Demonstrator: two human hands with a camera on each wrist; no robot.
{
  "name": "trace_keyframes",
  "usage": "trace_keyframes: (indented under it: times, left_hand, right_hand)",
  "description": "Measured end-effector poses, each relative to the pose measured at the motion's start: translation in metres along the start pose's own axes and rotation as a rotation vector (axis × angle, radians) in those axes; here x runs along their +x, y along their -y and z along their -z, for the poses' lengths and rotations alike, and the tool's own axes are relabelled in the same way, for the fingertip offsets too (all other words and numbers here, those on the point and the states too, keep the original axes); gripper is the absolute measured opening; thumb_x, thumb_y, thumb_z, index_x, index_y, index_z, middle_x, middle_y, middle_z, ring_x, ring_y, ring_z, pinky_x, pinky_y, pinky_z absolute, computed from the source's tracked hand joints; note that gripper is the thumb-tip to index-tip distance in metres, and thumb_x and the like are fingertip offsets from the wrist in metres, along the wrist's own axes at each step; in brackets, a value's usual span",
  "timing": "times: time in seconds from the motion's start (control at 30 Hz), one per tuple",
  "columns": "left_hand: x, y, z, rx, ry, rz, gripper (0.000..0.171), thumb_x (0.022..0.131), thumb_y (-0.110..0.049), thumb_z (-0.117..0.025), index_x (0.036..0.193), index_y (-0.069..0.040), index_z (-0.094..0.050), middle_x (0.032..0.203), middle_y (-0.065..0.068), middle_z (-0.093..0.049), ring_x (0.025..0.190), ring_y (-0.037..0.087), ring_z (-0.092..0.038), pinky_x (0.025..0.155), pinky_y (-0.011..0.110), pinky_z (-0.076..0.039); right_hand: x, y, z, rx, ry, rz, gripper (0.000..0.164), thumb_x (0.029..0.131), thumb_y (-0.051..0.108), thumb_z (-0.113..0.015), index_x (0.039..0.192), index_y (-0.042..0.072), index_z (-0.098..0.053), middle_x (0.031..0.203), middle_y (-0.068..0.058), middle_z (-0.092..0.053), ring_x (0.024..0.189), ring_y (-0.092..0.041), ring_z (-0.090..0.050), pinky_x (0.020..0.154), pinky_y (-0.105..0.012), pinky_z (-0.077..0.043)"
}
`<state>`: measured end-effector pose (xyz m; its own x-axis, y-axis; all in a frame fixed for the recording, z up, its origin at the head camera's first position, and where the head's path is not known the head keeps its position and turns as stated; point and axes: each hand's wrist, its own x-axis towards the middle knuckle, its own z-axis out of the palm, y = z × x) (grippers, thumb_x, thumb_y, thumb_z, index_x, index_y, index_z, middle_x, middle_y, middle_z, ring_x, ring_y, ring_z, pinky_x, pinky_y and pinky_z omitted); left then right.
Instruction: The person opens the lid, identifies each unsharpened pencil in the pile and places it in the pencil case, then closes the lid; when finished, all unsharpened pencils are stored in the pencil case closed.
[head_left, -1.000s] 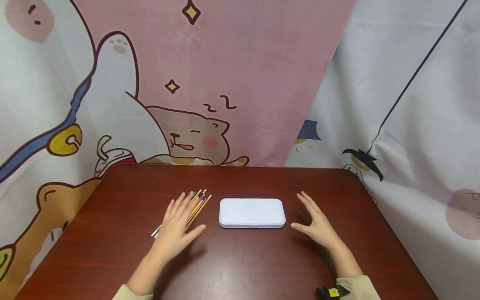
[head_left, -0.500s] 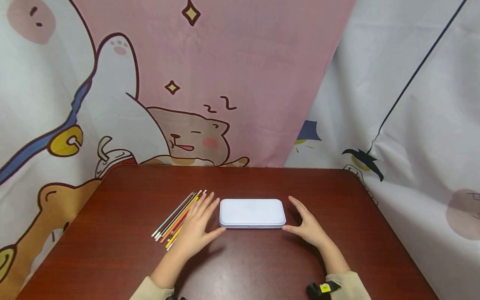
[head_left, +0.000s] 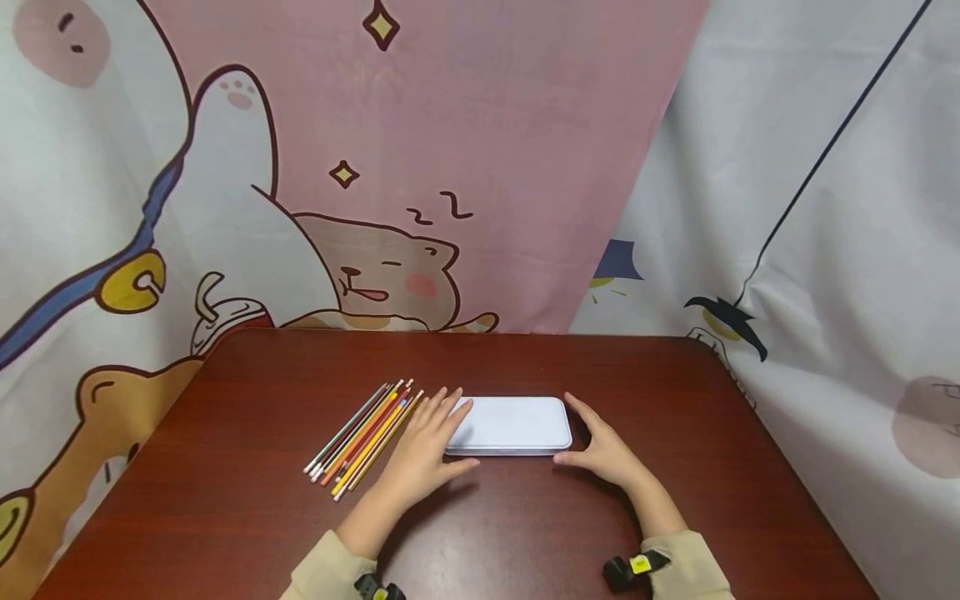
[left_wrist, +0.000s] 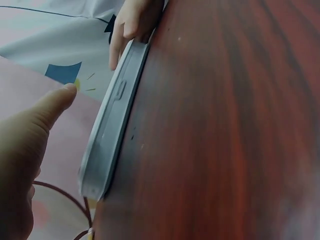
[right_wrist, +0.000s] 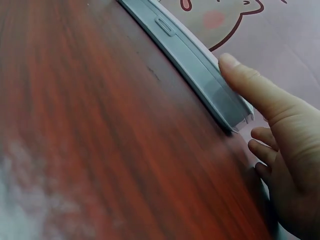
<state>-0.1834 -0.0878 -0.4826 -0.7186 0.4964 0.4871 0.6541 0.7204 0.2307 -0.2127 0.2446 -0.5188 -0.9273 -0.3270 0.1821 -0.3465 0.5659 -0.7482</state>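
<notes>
A flat white pencil case (head_left: 517, 423) with rounded corners lies closed on the table, a small catch on its front side (left_wrist: 120, 90). My left hand (head_left: 422, 450) hovers over its left end, fingers straight and spread, thumb in front of the near edge. At the other end is my right hand (head_left: 609, 454), its straight fingers by the right side and its thumb at the front right corner. In the right wrist view that thumb (right_wrist: 245, 80) overlaps the case's front corner. Neither hand curls round the case. The left hand covers the case's left end in the head view.
Several coloured pencils (head_left: 360, 440) lie in a slanted bundle left of the case, close to my left hand. The dark red wooden table (head_left: 510, 533) reaches back to a printed cloth (head_left: 510, 167).
My left hand has moved right, off the pencils and over the case's left end. My right hand has moved left to the case's right end. The case and pencils lie where they were.
</notes>
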Motion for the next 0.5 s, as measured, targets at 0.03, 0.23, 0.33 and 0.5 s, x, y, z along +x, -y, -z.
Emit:
trace_keyframes:
  times: [0.03,0.23,0.33,0.5]
  left_hand:
    - [0.001,-0.001,-0.002,0.005,0.01,-0.007,0.087,0.074,-0.049,-0.077,0.144,-0.01,-0.042,0.149,0.012,-0.036,0.138,0.035,-0.028,0.111,0.05,-0.018]
    - [0.01,-0.006,-0.012,0.0,0.076,-0.033,0.086,0.077,-0.049,-0.076,0.145,-0.011,-0.04,0.15,0.013,-0.035,0.14,0.032,-0.024,0.112,0.047,-0.016]
    - [0.013,-0.007,-0.016,-0.005,0.1,-0.047,0.084,0.078,-0.048,-0.075,0.145,-0.01,-0.041,0.149,0.014,-0.036,0.139,0.033,-0.024,0.111,0.048,-0.018]
    - [0.017,-0.008,-0.023,-0.005,0.126,-0.068,0.082,0.078,-0.047,-0.075,0.144,-0.011,-0.042,0.149,0.013,-0.037,0.139,0.034,-0.027,0.11,0.049,-0.021]
  right_hand:
    - [0.001,0.0,0.0,-0.005,0.003,0.0,0.108,0.065,0.039,-0.088,0.149,0.005,-0.029,0.15,-0.02,-0.03,0.137,-0.039,-0.026,0.105,-0.06,-0.023]
    - [0.004,-0.002,-0.002,-0.02,0.019,0.006,0.11,0.064,0.04,-0.088,0.149,0.004,-0.028,0.15,-0.02,-0.03,0.137,-0.037,-0.027,0.106,-0.057,-0.024]
    - [0.006,-0.003,-0.003,-0.038,0.024,0.022,0.11,0.064,0.04,-0.088,0.149,0.002,-0.028,0.15,-0.021,-0.031,0.136,-0.039,-0.028,0.105,-0.057,-0.025]
    - [0.008,-0.004,-0.004,-0.089,0.017,0.032,0.109,0.064,0.041,-0.088,0.148,0.001,-0.03,0.147,-0.022,-0.035,0.133,-0.041,-0.032,0.104,-0.059,-0.026]
